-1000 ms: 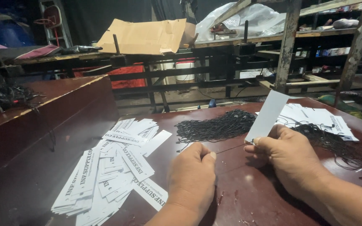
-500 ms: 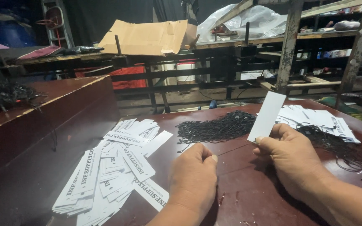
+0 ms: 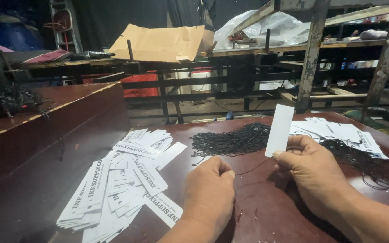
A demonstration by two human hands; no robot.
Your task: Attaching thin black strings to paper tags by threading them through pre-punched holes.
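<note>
Right hand (image 3: 314, 168) pinches blank white rectangular paper tag (image 3: 280, 130) by bottom edge, tag upright above dark red-brown wooden surface (image 3: 266, 211). Left hand (image 3: 210, 193) fingers closed, thumb and forefinger nipping thin black string (image 3: 248, 169) running toward tag. Hands apart, near each other. Heap of black strings (image 3: 230, 141) just behind tag. Spread of printed white paper tags (image 3: 122, 184) left of left hand; strung tags pile (image 3: 343, 135) right of right hand
</note>
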